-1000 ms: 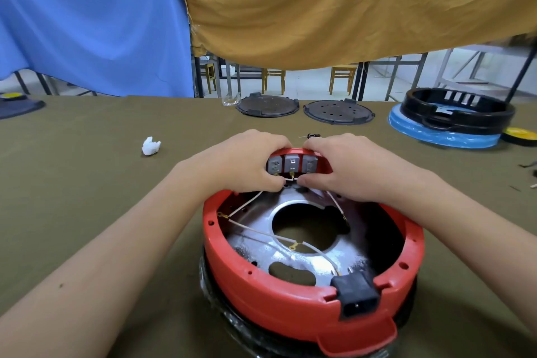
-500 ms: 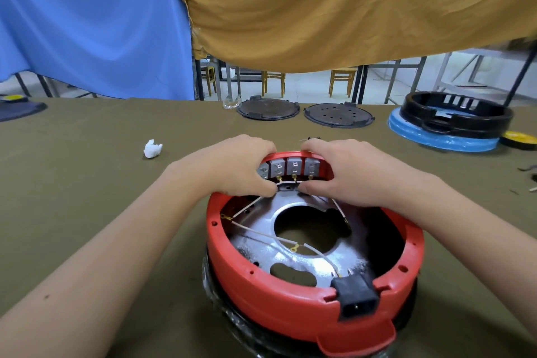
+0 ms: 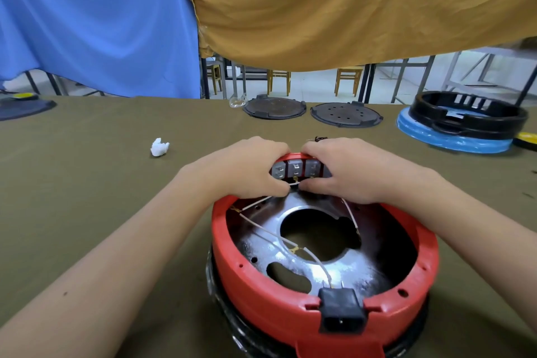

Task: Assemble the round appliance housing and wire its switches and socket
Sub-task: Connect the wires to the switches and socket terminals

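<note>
Both hands, left (image 3: 247,168) and right (image 3: 345,170), pinch a thin white wire (image 3: 292,183) under the grey switches (image 3: 296,168). Red housing (image 3: 261,282) looks rigid; wire limp, best held near its terminal.

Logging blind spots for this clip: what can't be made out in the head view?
- Wire end at the grey switches: covered by the left hand and right hand.
- Each grip's contact: fingertips hidden.
- Red housing near edge: cut off by the frame.
- Black socket pins: too small.
</note>
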The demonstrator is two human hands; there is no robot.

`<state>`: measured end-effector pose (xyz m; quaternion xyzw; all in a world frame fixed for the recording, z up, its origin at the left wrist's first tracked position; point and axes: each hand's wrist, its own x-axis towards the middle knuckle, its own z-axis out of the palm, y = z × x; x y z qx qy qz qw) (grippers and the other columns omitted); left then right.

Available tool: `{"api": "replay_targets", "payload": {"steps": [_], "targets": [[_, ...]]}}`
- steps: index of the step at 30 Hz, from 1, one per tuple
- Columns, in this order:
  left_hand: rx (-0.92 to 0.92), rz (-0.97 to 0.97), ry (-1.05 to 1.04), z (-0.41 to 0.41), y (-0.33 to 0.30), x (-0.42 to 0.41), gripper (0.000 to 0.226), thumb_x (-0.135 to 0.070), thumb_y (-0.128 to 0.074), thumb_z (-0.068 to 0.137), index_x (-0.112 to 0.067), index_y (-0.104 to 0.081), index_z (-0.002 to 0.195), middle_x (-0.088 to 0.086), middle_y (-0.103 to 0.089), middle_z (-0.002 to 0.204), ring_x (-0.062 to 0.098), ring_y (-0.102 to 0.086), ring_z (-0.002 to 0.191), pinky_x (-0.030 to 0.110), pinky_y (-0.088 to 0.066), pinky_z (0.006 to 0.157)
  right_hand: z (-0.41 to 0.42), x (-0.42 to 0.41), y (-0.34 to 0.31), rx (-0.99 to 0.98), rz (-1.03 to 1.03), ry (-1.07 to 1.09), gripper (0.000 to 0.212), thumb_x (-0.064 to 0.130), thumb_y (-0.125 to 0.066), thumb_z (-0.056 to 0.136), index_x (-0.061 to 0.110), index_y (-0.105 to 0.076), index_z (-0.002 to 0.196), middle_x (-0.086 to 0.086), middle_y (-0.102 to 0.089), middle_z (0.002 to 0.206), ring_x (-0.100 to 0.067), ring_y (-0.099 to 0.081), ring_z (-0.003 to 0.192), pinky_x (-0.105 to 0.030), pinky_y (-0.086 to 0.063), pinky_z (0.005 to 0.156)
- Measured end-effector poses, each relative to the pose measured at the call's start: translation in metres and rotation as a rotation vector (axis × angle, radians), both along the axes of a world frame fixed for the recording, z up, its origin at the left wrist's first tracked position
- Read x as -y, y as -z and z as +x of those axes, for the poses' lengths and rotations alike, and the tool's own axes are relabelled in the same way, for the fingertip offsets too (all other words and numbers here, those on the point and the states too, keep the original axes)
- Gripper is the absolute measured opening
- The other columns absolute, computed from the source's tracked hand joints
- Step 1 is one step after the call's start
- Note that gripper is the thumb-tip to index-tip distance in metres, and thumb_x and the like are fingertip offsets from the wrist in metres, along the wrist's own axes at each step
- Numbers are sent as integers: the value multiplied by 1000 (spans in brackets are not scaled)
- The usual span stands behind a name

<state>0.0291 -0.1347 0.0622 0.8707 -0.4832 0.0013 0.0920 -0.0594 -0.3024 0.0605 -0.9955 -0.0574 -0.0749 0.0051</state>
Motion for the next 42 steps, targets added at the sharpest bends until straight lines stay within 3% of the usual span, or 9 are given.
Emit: {"api": "replay_targets", "payload": {"steps": [7, 14, 19, 24, 29, 32, 36, 39, 42], "targets": [[-116, 0, -24, 2, -4, -10, 49, -47, -69, 82, -33, -48, 124, -12, -62, 104, 3, -58, 88, 23, -50, 74, -3, 2, 0, 7, 34, 37, 39, 59, -60, 87, 25, -52, 105, 4, -61, 95, -20, -57, 87, -36, -43, 69], [-47, 18, -56, -2, -1, -2, 29, -37, -64, 81, -24, -54, 105, -4, -61, 86, 17, -60, 78, 38, -52, 69, -1, 4, -1, 14, 2, 37, 34, 60, -60, 86, 29, -49, 95, 7, -59, 86, -18, -56, 77, -33, -40, 59], [-78, 0, -62, 0, 0, -2, 30, -38, -64, 80, -26, -53, 105, -4, -61, 87, 18, -61, 79, 41, -54, 71, 1, 4, 3, 47, -21, 58, 34, 60, -59, 85, 28, -48, 94, 5, -59, 87, -21, -56, 79, -37, -46, 65], [-124, -55, -46, 4, 3, -5, 26, -38, -66, 78, -30, -53, 99, -8, -60, 86, 13, -60, 77, 35, -52, 67, 0, 6, 2, -3, 228, 7, 35, 51, -67, 85, 28, -57, 109, 6, -56, 99, -15, -55, 89, -35, -47, 79], [-159, -61, -50, 4, 4, -5, 23, -38, -65, 78, -31, -51, 95, -8, -60, 86, 14, -60, 76, 35, -51, 66, 2, 6, 2, -25, 250, 32, 28, 48, -68, 87, 26, -57, 102, 7, -61, 89, -12, -58, 80, -31, -47, 68], [-195, -14, -66, 3, 3, -5, 28, -36, -64, 82, -30, -50, 105, -7, -61, 91, 15, -61, 82, 36, -52, 72, 0, 6, 2, -16, 260, 42, 34, 51, -69, 84, 28, -57, 107, 8, -63, 92, -14, -60, 83, -33, -50, 72], [-435, 5, -122, 7, -9, -19, 40, -29, -60, 87, -37, -47, 123, -10, -64, 105, 8, -64, 93, 27, -52, 82, -4, 4, 3, -36, 248, -3, 57, 52, -71, 82, 35, -46, 130, 9, -63, 113, -15, -59, 99, -38, -49, 88], [-500, 31, -118, 6, -10, -25, 28, -25, -60, 90, -31, -53, 117, -4, -66, 103, 10, -66, 90, 21, -53, 75, -3, 4, 2, -42, 247, -15, 45, 46, -66, 88, 35, -49, 128, 7, -64, 112, -16, -59, 100, -39, -48, 89], [-523, 16, -121, 7, -8, -26, 24, -24, -64, 91, -29, -56, 113, -4, -66, 96, 11, -68, 85, 24, -55, 74, -3, 9, -3, -89, 417, -20, 36, 27, -63, 91, 34, -57, 126, 9, -66, 112, -14, -61, 102, -33, -48, 91]]}}
